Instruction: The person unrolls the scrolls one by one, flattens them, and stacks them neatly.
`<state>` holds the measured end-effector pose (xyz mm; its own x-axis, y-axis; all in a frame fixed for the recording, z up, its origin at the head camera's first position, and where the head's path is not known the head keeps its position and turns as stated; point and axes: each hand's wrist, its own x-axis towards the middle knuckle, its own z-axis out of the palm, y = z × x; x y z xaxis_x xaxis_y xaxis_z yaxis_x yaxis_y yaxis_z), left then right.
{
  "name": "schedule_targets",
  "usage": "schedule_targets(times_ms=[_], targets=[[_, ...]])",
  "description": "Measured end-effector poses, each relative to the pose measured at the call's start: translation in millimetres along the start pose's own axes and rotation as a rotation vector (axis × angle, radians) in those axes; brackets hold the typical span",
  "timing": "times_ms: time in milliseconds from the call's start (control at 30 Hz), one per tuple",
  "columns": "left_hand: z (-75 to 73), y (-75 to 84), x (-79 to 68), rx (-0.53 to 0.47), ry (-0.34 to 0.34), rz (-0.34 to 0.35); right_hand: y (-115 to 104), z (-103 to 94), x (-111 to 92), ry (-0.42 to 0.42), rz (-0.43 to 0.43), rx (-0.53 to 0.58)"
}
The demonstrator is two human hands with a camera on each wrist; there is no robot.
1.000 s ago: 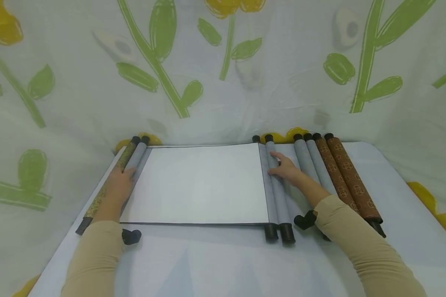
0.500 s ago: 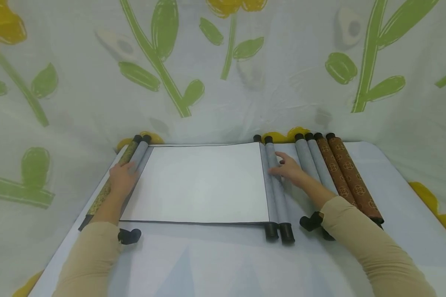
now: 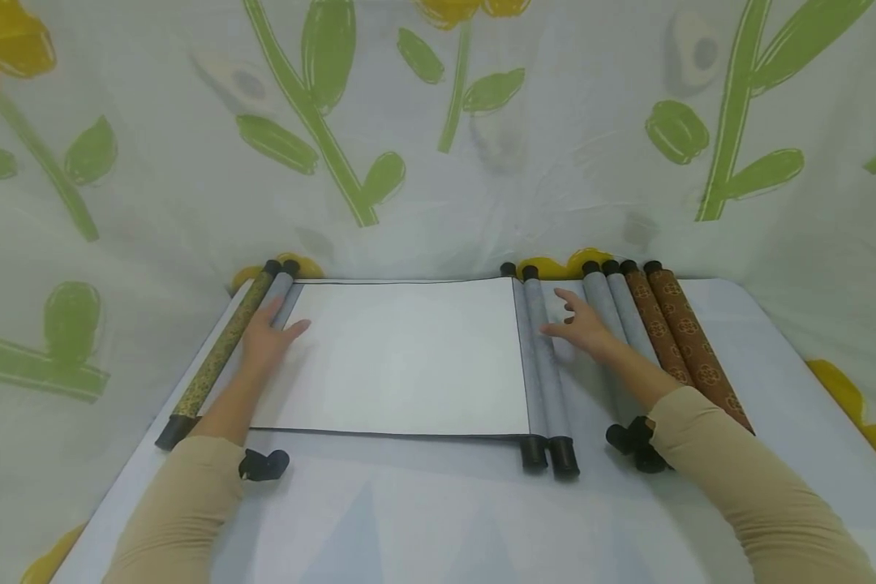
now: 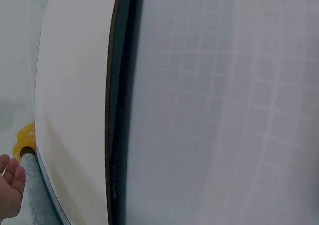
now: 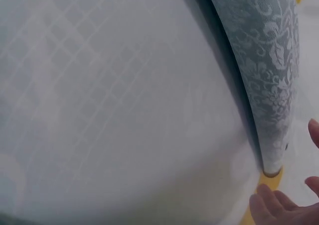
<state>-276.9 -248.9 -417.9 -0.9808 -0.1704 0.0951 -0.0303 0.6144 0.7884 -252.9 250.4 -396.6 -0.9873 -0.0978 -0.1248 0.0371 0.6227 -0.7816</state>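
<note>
A hanging scroll lies unrolled, its blank white paper point(image 3: 401, 357) bordered in grey. At its left end is a grey roller point(image 3: 276, 294); at its right end, a grey floral roll point(image 3: 547, 381) with black end knobs. My left hand point(image 3: 265, 345) is over the left end, fingers by the grey roller and thumb extended over the paper. Beside the right roll, my right hand point(image 3: 587, 331) has its fingers spread loosely, thumb tip close to the roll. In the left wrist view the hand point(image 4: 10, 190) shows partly; the right wrist view shows fingers point(image 5: 271, 205) below a patterned roll point(image 5: 269, 75).
Along the left table edge lies a gold-patterned roll point(image 3: 226, 349). Right of the scroll are two more grey rolls point(image 3: 606, 300) and two brown rolls with round motifs point(image 3: 689, 324). A floral curtain point(image 3: 438, 186) hangs behind the white table point(image 3: 409, 511).
My left hand has come off the left rolls and shifted right, its thumb now over the paper. My right hand has moved slightly right, away from the grey roll.
</note>
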Motion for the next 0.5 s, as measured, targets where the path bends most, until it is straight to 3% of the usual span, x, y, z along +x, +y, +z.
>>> schedule_targets(times_ms=[233,500], targets=[[6.3,7.3,-2.7,-0.044,-0.018,-0.041,0,-12.9,-9,0.004,-0.004,-0.056],[13.6,28.6,-7.5,-0.038,-0.158,-0.067,-1,-31.2,-20,-0.005,-0.012,-0.074]])
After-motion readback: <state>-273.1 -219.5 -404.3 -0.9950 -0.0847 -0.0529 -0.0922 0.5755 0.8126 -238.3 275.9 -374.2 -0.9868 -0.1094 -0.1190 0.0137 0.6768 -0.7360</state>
